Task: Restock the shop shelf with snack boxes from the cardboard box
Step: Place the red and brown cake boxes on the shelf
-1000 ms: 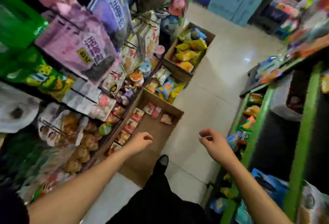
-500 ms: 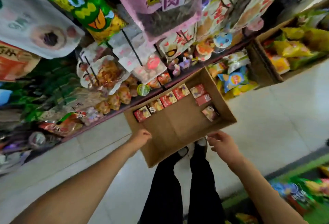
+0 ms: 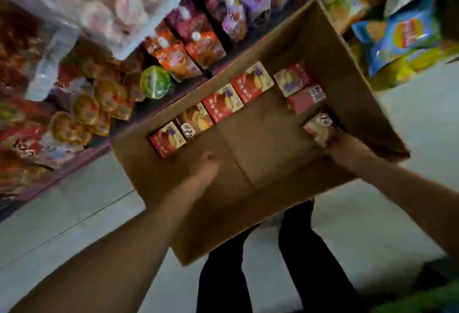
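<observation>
My right hand (image 3: 331,140) takes a grip on a snack box (image 3: 319,126) by the cardboard box's (image 3: 347,69) right wall. My left hand (image 3: 207,167) reaches in, blurred; I cannot tell its grip. Lift straight up, clear of the wall, then turn to the shelf (image 3: 159,106) behind the carton.

A pale tiled floor (image 3: 387,213) carries an open cardboard box (image 3: 347,76), which is set against the bottom edge of the shop shelf (image 3: 74,161). On that shelf, packed snack bags (image 3: 84,109) and orange pouches (image 3: 173,54) are crowded together. Blue chip bags (image 3: 397,37) are seen just beyond the box's far-right side.
</observation>
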`<move>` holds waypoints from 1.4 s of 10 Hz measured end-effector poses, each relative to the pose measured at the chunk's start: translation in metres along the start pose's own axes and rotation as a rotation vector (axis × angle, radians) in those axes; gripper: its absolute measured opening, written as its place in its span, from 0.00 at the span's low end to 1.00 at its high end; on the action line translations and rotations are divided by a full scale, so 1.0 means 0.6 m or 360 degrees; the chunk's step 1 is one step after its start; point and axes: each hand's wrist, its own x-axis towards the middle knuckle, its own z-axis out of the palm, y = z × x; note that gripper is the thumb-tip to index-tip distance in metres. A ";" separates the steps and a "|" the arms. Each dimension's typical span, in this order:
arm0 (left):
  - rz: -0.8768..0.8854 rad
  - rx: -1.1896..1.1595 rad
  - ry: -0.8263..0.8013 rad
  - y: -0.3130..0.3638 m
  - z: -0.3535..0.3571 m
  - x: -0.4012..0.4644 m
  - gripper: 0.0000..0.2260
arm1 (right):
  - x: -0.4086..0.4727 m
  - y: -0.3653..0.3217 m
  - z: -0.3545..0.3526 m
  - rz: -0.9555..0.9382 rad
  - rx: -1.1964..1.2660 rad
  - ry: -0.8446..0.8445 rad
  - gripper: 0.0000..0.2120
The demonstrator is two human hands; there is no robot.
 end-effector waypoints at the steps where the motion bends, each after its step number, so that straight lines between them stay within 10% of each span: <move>1: 0.0137 0.0054 0.0366 0.035 -0.044 0.118 0.19 | 0.093 0.017 0.028 -0.0043 -0.0221 0.0039 0.22; 4: 0.0369 0.0848 0.0556 0.025 -0.075 0.247 0.40 | 0.220 0.034 0.114 0.0100 -0.0191 0.0111 0.35; 8: 0.0749 0.0582 0.0848 0.007 -0.058 0.277 0.29 | 0.213 -0.068 0.244 0.0000 0.0089 -0.0169 0.24; 12: 0.0553 0.0906 0.0603 0.029 -0.054 0.277 0.31 | 0.168 -0.070 0.282 0.0046 0.0095 -0.0242 0.11; 14: 0.0487 0.0684 0.0094 0.023 -0.026 0.296 0.55 | 0.180 -0.051 0.269 0.0161 0.0146 -0.0217 0.19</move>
